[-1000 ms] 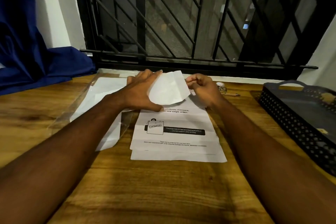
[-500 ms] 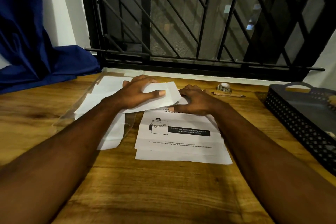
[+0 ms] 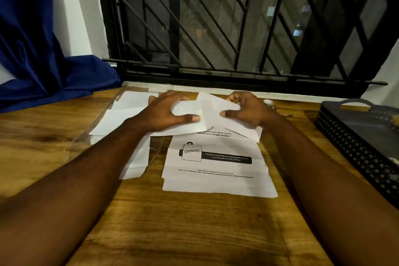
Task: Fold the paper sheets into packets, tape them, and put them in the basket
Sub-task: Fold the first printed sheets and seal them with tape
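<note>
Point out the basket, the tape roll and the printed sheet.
basket [image 3: 349, 147]: head view, perforated near wall.
tape roll [image 3: 268, 102]: head view, its top.
printed sheet [image 3: 216, 166]: head view, blank middle area.

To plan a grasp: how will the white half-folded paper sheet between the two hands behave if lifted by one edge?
Probably floppy: the white half-folded paper sheet bends up where the right hand pinches it. Likely very light, as it looks thin. Its visible crease may stiffen it slightly.
</note>
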`<act>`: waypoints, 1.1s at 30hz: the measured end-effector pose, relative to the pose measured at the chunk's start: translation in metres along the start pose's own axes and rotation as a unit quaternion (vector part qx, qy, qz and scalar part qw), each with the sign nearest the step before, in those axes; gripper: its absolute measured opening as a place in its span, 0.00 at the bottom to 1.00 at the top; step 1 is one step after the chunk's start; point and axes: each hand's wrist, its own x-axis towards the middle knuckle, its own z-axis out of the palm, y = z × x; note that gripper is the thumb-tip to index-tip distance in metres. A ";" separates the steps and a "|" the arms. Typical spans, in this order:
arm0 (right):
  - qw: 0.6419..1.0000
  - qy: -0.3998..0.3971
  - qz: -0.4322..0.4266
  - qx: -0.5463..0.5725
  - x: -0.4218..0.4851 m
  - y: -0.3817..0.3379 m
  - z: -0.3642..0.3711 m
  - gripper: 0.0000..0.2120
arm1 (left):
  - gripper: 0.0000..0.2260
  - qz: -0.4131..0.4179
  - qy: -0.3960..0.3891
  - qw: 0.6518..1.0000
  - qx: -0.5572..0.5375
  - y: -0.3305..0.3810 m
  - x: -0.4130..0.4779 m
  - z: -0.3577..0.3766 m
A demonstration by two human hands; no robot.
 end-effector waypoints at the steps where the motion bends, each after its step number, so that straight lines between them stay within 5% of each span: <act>1: 1.000 0.029 0.009 0.006 0.002 0.005 -0.002 0.14 | 0.39 0.004 -0.004 1.000 0.004 0.001 -0.001 0.001; 6: 0.978 0.139 0.053 0.144 -0.001 0.003 -0.016 0.08 | 0.39 0.007 -0.023 0.999 0.041 0.001 -0.001 0.005; 10: 0.972 0.018 0.051 0.229 -0.013 -0.013 -0.020 0.11 | 0.46 -0.014 -0.034 0.998 0.058 -0.003 0.001 0.010; 13: 0.982 -0.051 0.079 0.164 -0.012 -0.011 -0.016 0.09 | 0.46 -0.021 -0.039 0.997 0.066 -0.006 0.003 0.012; 22: 0.987 -0.015 0.119 0.107 -0.007 0.013 -0.019 0.07 | 0.43 -0.027 -0.040 0.997 0.053 -0.004 0.000 0.012; 27: 0.987 -0.048 0.120 0.100 -0.007 0.008 -0.017 0.08 | 0.28 -0.023 -0.006 0.999 0.042 -0.002 0.001 0.015; 33: 0.984 -0.074 0.105 0.123 -0.007 0.013 -0.022 0.10 | 0.21 -0.013 -0.001 0.999 0.036 -0.011 0.003 0.018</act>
